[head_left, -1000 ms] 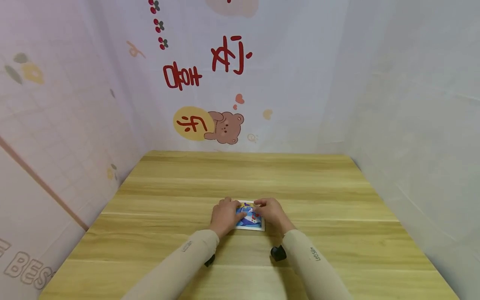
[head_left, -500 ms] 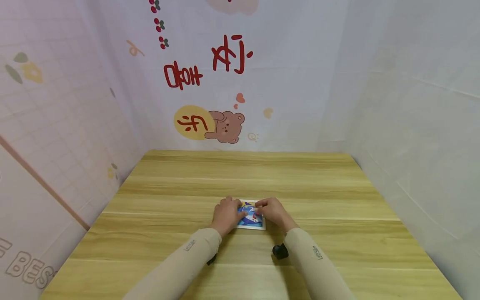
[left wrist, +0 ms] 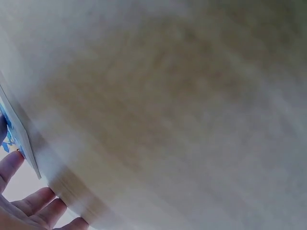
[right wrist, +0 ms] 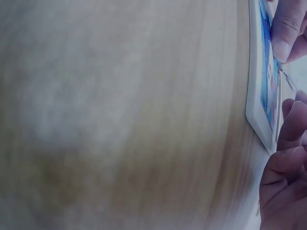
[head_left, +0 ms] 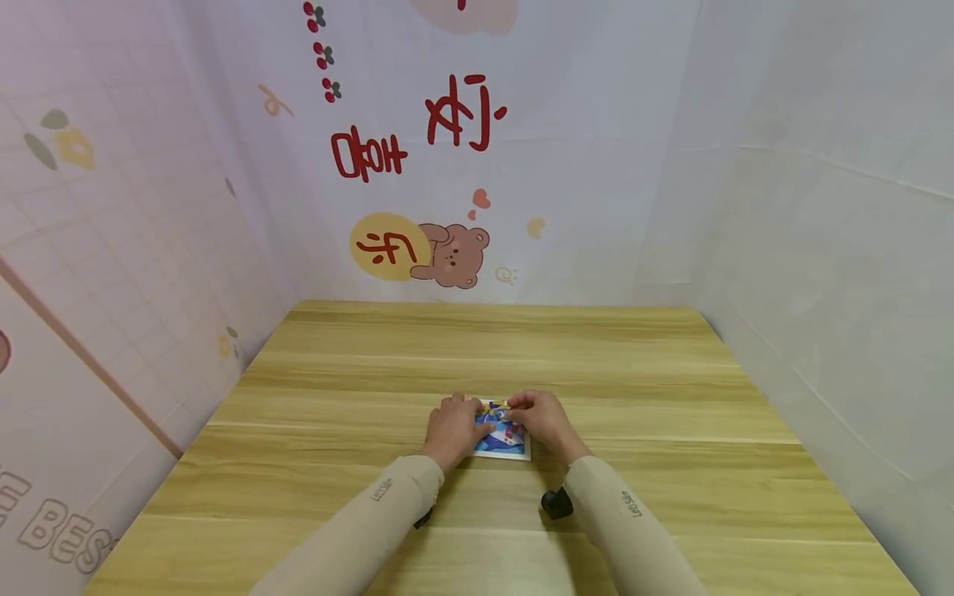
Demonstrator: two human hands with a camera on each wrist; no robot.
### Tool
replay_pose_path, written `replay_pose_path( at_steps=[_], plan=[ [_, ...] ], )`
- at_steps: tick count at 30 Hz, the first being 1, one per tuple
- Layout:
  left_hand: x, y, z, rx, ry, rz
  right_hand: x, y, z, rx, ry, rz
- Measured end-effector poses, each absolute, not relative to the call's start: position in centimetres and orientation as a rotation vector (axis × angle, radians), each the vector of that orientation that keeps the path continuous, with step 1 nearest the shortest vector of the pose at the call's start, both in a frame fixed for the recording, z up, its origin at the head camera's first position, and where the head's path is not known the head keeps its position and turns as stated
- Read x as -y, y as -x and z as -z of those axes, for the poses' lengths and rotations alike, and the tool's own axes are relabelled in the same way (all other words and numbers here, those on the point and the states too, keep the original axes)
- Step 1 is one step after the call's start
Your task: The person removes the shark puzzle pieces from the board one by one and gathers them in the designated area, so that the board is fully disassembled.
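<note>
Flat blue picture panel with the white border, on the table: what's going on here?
Someone in cream sleeves is handling the white-bordered blue picture panel, lying on the wood-grain table. Their bare left hand rests on its left side; the right hand is over its right side. Whether it pinches anything is unclear.

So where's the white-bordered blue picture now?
In the head view, the white-bordered blue picture lies below centre on the yellowish wooden table, between the left hand and right hand.
</note>
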State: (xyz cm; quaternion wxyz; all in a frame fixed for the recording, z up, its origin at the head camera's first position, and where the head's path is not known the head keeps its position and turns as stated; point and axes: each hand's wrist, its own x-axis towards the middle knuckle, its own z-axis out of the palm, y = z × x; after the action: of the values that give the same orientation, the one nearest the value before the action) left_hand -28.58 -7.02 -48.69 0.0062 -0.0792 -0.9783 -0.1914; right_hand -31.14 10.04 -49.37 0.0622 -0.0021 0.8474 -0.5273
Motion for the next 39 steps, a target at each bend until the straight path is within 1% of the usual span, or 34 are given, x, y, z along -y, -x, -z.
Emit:
replay_pose_path(
  at_steps=[15, 24, 31, 39],
  plan=[
    [6.8, 28.4, 48.8, 3.037, 0.25, 0.617, -9.7, 31.2, 49.1, -2.527, -0.006, 1.648],
    [6.9, 28.6, 48.9, 3.045, 0.231, 0.618, -11.0, 31.4, 48.6, -2.485, 0.016, 1.742],
    [7.0, 28.6, 49.0, 3.032, 0.238, 0.611, -14.6, 32.6, 47.9, -2.479, -0.024, 1.759],
    [7.2, 28.5, 49.1, 3.04, 0.237, 0.612, -20.9, 32.3, 48.1, -2.519, -0.052, 1.651]
  ],
)
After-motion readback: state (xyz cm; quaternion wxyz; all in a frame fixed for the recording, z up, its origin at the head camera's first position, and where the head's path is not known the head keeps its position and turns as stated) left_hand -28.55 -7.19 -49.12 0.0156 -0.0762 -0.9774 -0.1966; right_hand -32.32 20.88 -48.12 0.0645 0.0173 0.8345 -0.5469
